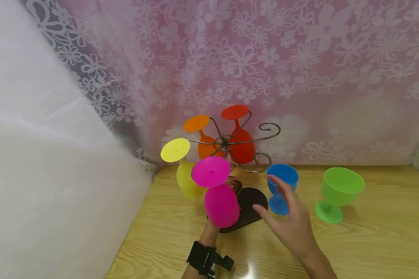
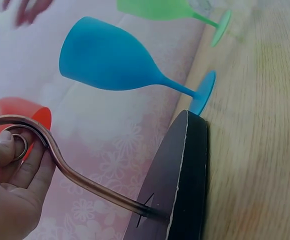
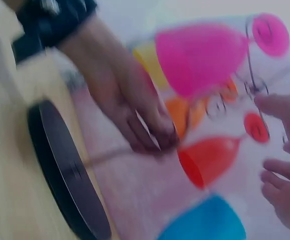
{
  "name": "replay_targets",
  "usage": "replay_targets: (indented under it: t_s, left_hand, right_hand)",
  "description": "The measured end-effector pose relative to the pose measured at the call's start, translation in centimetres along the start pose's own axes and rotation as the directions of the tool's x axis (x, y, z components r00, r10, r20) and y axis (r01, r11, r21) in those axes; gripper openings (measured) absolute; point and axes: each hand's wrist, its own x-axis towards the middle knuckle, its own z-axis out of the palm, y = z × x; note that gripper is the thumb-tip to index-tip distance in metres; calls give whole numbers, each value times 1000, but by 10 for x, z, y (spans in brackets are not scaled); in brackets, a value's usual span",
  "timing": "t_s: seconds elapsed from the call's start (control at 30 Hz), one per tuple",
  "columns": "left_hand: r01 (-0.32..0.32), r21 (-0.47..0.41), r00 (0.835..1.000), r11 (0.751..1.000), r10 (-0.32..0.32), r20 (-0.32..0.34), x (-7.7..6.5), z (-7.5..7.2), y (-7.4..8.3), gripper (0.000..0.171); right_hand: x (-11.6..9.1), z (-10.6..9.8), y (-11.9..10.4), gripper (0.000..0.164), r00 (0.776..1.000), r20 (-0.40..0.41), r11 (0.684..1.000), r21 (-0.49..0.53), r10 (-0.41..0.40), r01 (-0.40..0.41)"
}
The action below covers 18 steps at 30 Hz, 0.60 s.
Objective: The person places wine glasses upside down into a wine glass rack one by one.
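Note:
My left hand holds the coppery curl on the stem of a metal wine glass rack, thumb and fingers around it. The pink goblet mostly hides this hand in the head view. Upside down from the rack's arms hang the pink goblet, a yellow goblet, an orange goblet and a red goblet. My right hand is raised with thumb and fingers spread and nothing between them. It overlaps the upright blue goblet in the head view.
A green goblet stands upright on the wooden table at the right. The rack's black base rests on the table. Two curled rack arms on the right carry no goblet. Behind hangs a pink flowered curtain.

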Motion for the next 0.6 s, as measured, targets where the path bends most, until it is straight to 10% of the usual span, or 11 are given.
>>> replay_targets:
  t_s: [0.07,0.2,0.37,0.6]
  left_hand:
    - [101,-189,991,977,-82,109,1,1,2,49]
    - [143,-203,975,969,-103,195,8,6,5,56]
    - [100,-129,966,987,-65,251,-4,-52,-4,67]
    - [81,-64,965,995,-62,253,7,-4,7,57]
  right_hand:
    - [5,-10,12,93,995,-102,996,-87,-16,7]
    - [8,-23,40,103,982,-182,985,-150,54,-82]
    - [6,-26,67,111,958,-89,956,-85,273,-281]
    - [3,-20,87,115,917,13,917,-8,399,-399]
